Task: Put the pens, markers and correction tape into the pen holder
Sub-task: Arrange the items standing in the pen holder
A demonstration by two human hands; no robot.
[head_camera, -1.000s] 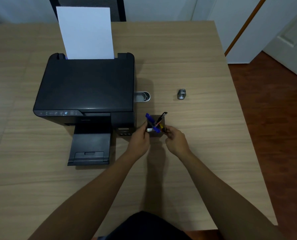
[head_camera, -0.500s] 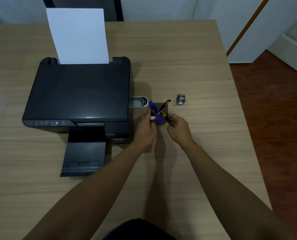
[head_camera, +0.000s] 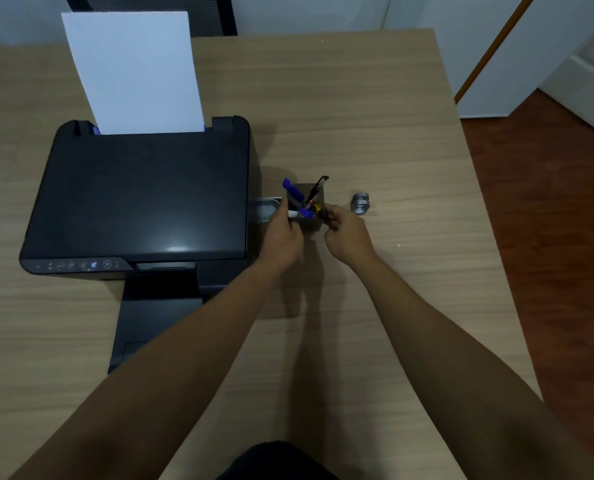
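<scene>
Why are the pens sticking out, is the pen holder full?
Not full. The pen holder has a blue marker and black pen leaning apart, with dark space showing between them.

Around one black printer point(head_camera: 139, 199) holding one sheet of paper point(head_camera: 132, 71), the table point(head_camera: 357, 98) carried one pen holder point(head_camera: 311, 194) to its right with at least two blue markers point(head_camera: 293, 192) and one black pen point(head_camera: 318, 187), plus one small metal piece point(head_camera: 360, 203) farther right.

holder point(head_camera: 311, 206), pens inside — carried by both hands from printer's point(head_camera: 143, 195) front corner back along its right side | now just beside the white tray point(head_camera: 269, 206), nearer the metal piece point(head_camera: 360, 203)
</scene>
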